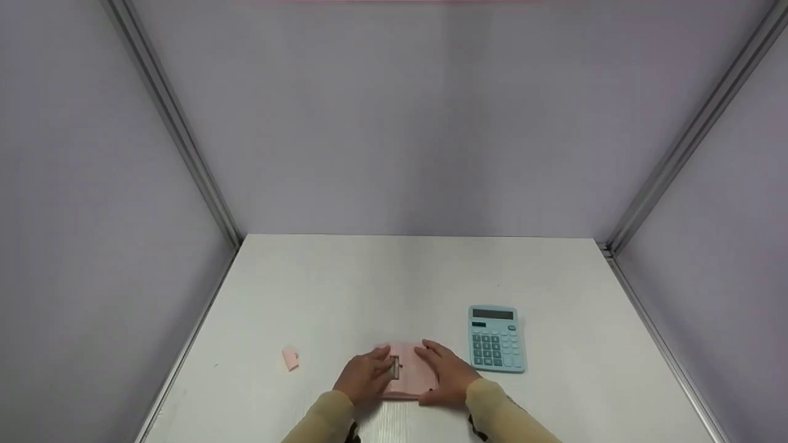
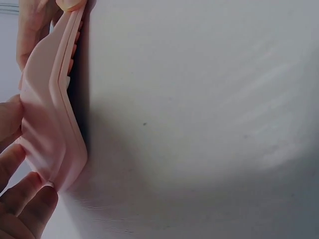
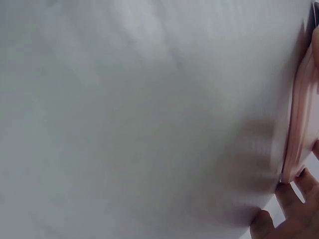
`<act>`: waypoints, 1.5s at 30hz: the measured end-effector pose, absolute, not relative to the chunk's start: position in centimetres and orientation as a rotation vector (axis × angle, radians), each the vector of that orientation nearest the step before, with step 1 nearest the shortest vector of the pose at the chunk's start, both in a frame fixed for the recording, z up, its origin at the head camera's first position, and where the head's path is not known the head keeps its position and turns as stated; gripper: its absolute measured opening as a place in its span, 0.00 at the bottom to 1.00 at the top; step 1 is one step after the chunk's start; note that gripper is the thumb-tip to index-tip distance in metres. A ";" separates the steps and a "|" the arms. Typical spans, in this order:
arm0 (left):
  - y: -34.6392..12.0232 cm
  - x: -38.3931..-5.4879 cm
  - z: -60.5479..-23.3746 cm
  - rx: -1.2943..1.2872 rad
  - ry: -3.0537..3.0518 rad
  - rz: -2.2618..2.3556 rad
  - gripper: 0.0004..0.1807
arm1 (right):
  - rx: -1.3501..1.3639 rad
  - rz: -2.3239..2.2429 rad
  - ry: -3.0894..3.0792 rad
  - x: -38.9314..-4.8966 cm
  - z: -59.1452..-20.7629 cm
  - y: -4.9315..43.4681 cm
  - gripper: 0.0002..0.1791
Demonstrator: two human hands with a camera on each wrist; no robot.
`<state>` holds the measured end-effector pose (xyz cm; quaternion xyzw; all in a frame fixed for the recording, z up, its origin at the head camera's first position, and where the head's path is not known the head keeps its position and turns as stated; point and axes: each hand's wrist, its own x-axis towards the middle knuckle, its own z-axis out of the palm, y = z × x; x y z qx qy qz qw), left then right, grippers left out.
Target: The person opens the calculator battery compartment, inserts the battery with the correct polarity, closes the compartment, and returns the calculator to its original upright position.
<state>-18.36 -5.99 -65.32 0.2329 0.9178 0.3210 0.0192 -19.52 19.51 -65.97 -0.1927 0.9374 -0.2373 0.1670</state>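
Note:
A pink calculator [image 1: 411,376] lies face down on the table, its keys [image 2: 75,51] showing along the underside in the left wrist view. In its back is a small rectangular battery compartment [image 1: 394,368]; whether a battery sits inside, I cannot tell. My left hand [image 1: 364,376] holds the calculator's left end, with fingers beside the compartment. The other end is gripped by my right hand [image 1: 452,376], fingers at the far edge and thumb at the near edge. Left of the hands lies a small pink piece [image 1: 290,358], which looks like a battery cover.
A light blue calculator [image 1: 497,339] lies face up just right of my right hand. The white table [image 1: 345,283] is enclosed by grey panels [image 1: 394,123] at the back and both sides.

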 end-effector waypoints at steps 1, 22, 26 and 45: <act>-6.0 -18.4 -65.4 0.725 2.850 0.993 0.22 | -0.545 -0.675 2.665 -19.5 -66.0 19.5 0.60; -6.4 -18.2 -64.7 0.823 2.897 0.933 0.19 | -0.592 -0.661 2.673 -19.2 -65.6 19.4 0.60; -6.3 -18.2 -64.7 0.863 2.945 0.869 0.19 | -0.576 -0.684 2.668 -19.1 -65.5 19.3 0.60; -13.8 -18.6 -63.0 0.571 3.233 0.845 0.24 | -0.530 -0.727 2.645 -19.2 -66.0 19.4 0.61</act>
